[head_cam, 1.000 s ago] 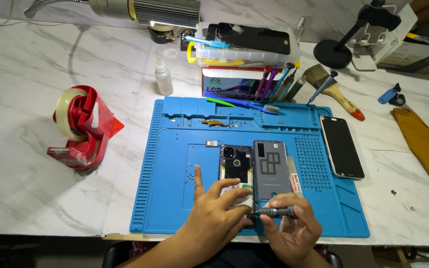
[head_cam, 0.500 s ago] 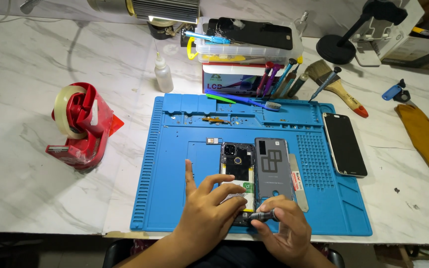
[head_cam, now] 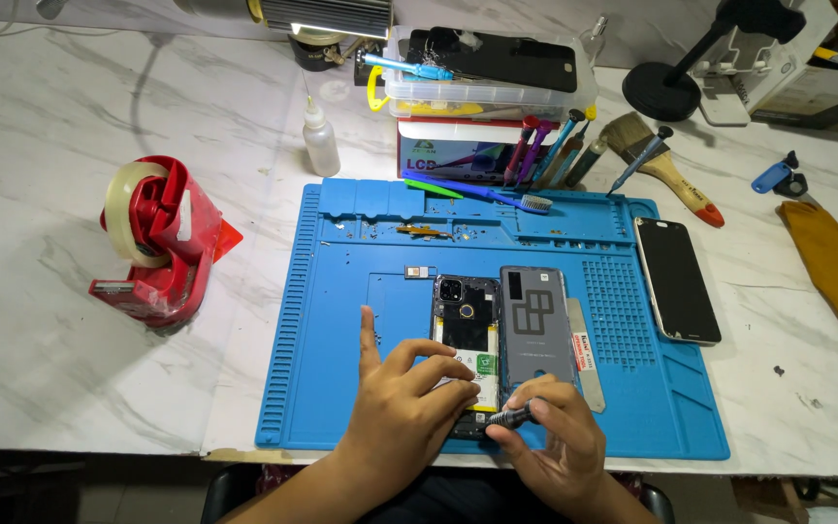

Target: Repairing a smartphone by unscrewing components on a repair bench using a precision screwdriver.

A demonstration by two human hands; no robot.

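hands 2 (head_cam: 404, 412) | phones 3, perhaps (head_cam: 466, 340) | tape dispenser 1 (head_cam: 162, 238) | brush 1 (head_cam: 666, 170) | dropper bottle 1 (head_cam: 321, 141)

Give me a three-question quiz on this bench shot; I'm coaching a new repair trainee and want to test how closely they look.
1. True or false: the right hand holds a small screwdriver at the lower end of the opened phone.
2. What lies directly right of the opened phone: A) tape dispenser, B) grey back cover, C) brush?
3. Which hand presses down on the opened phone?

Key
1. True.
2. B, the grey back cover.
3. The left hand.
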